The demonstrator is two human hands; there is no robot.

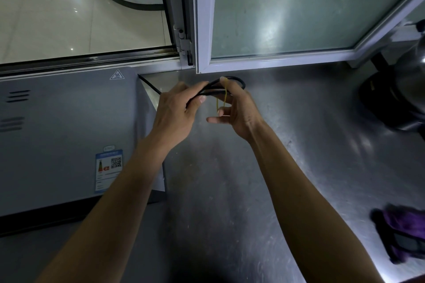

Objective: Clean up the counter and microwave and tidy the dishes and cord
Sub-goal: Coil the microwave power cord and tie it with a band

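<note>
Right now your left hand [174, 110] has the black cord [216, 89] gathered into a flat loop, fingers curled over the strands and the thumb pressed against them from below, so the bundle is pinched tight at its left end. The loop runs out to the right of that grip and rounds off just past your other hand. A single length of cord also leaves the grip going up and to the left, toward the back corner of the microwave [69, 133].

Your right hand [236, 110] is working a yellow rubber band [222, 101]. The band is stretched in a long narrow oval: its top hooks over a raised fingertip that sits against the far end of the cord loop, and its bottom is caught on a lower finger near your thumb. The fingers are spread apart to keep the band taut, and the thumb sticks out to the left, touching nothing you can make out. The band crosses the cord strands; whether it goes fully round them cannot be told from here.

Both hands are held above the steel counter [230, 190], close together, just in front of the window frame [204, 30]. The microwave stands to the left of your left hand. Well off to the right of your right hand is a dark pot [395, 99], and nearer you on that side lies a purple cloth [404, 232], blurred.
</note>
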